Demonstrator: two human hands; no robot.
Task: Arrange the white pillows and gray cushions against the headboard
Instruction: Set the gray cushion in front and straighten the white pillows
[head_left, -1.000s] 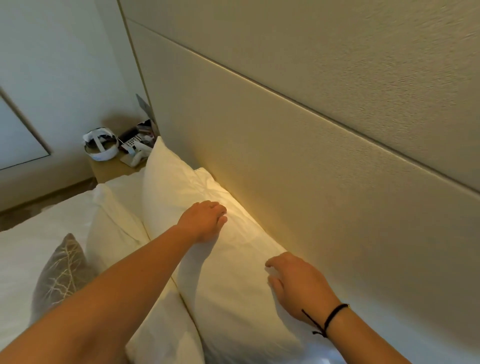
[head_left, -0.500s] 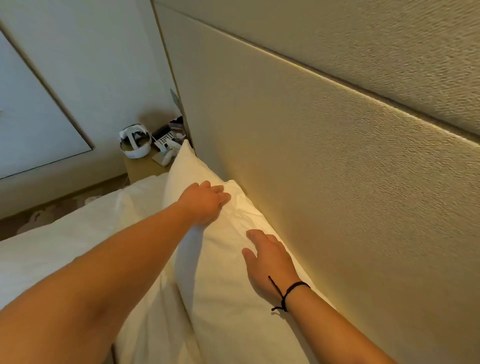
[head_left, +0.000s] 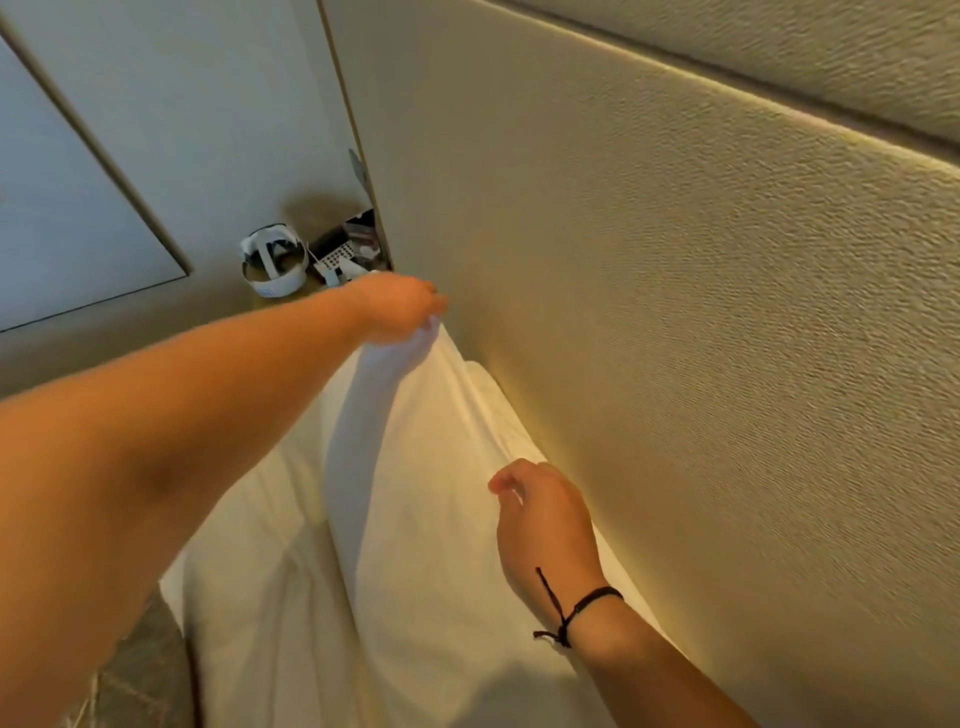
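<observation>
Left hand (head_left: 397, 306) pinches white pillow (head_left: 447, 519) corner, arm outstretched; right hand (head_left: 545, 525) loosely curled, empty

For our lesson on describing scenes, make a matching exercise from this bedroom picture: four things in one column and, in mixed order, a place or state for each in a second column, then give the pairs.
Things
1. left hand
2. right hand
3. white headset
4. gray cushion

Places or states
A. on the bedside table beyond the pillows
B. pinching the far top corner of the white pillow
C. at the bottom left, partly hidden by an arm
D. wearing a black cord at the wrist, near the headboard

Pairs: 1-B, 2-D, 3-A, 4-C
</observation>
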